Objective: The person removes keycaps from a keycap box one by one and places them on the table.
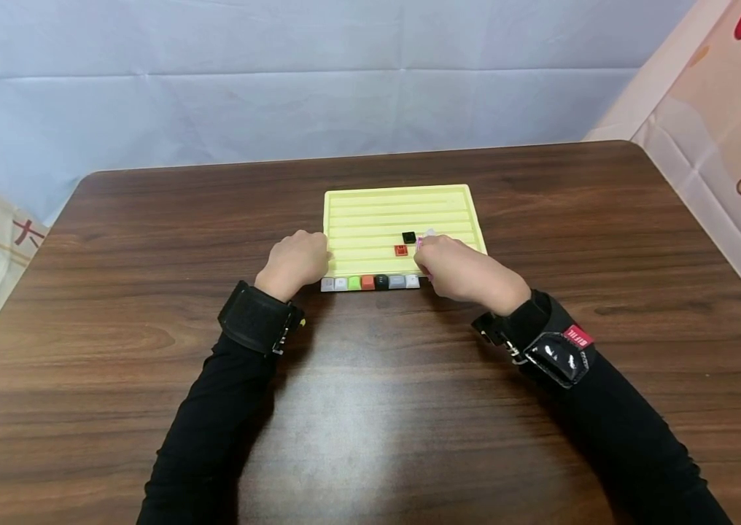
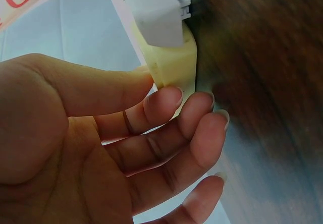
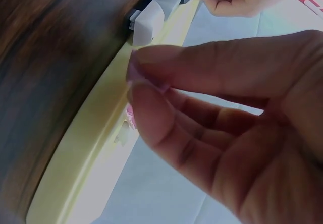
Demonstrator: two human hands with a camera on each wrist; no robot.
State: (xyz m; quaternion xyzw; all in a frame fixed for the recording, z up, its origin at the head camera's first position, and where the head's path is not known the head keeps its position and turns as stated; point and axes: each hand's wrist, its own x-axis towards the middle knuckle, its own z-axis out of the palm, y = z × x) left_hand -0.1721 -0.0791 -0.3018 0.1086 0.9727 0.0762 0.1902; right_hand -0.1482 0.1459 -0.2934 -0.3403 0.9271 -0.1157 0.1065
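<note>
A pale yellow ridged tray [image 1: 357,211] lies on the table, with a row of keycaps [image 1: 367,283] in several colours along its front edge. My left hand [image 1: 295,264] grips the tray's left front corner, thumb on one side and fingertips on the other. Just beyond those fingers sits a white keycap [image 2: 156,14]. Over the tray's right front part, my right hand [image 1: 465,271] pinches a small purplish keycap [image 3: 135,71] between thumb and index finger, mostly hidden by the fingertips. A black keycap [image 1: 408,238] and a red keycap [image 1: 401,250] lie on the tray beside that hand.
Close to the right hand, a pink piece [image 3: 130,116] and a whitish piece [image 3: 122,133] also lie on the tray. The brown wooden table [image 1: 180,219] extends around it. A pale cloth [image 1: 278,73] hangs behind, and printed cloths hang at both sides.
</note>
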